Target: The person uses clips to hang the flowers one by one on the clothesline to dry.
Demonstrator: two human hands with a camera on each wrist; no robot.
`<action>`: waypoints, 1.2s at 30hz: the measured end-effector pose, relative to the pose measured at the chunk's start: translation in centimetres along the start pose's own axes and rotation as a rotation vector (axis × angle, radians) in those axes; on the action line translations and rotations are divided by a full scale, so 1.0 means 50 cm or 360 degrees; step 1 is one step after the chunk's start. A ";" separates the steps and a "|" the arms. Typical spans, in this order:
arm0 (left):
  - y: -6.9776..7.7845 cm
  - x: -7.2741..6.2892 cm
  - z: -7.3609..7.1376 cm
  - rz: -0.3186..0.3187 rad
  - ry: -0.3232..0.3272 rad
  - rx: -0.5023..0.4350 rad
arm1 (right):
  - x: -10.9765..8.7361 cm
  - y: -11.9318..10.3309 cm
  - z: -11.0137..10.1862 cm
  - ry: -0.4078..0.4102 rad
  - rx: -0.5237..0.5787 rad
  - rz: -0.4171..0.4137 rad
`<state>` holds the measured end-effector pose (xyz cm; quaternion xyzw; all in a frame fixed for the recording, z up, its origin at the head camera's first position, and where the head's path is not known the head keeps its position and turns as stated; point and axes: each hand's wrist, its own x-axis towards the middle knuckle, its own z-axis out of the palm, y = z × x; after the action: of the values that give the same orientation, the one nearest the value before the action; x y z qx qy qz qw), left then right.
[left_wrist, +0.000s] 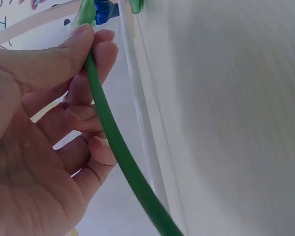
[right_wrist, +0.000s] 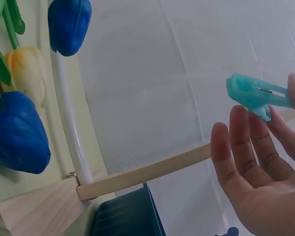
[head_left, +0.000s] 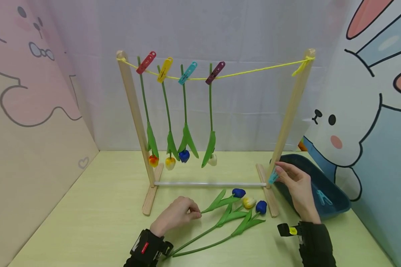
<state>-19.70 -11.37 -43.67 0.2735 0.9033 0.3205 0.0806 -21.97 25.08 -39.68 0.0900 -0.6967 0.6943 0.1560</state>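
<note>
My left hand (head_left: 178,214) pinches the green stem (left_wrist: 110,123) of an artificial blue tulip (head_left: 238,193) between thumb and fingertips, just above the table. Beside it lie a yellow-white tulip (head_left: 248,202) and another blue tulip (head_left: 261,207), their stems reaching toward my left wrist. At the right post, my right hand (head_left: 295,185) holds a light-blue clothespin (right_wrist: 250,91) between thumb and fingers. Several tulips hang upside down from the yellow string (head_left: 260,69), clipped by a red clothespin (head_left: 146,62), a yellow one (head_left: 165,69), a light-blue one (head_left: 187,73) and a dark purple one (head_left: 215,72).
The string runs between two wooden posts (head_left: 133,115), joined below by a white rod (head_left: 210,184) and standing on wooden feet. A dark blue-green basin (head_left: 337,207) behind my right hand contains a light-blue clothespin (head_left: 324,197). Cartoon-printed panels stand at both sides.
</note>
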 end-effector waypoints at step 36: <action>0.043 -0.016 -0.019 0.0322 0.1010 0.0773 | -0.004 -0.005 0.001 0.0195 -0.0026 0.0089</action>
<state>-18.39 -10.94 -41.62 0.2597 0.9013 0.1727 -0.3007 -21.70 24.99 -39.49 0.0265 -0.6938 0.6969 0.1797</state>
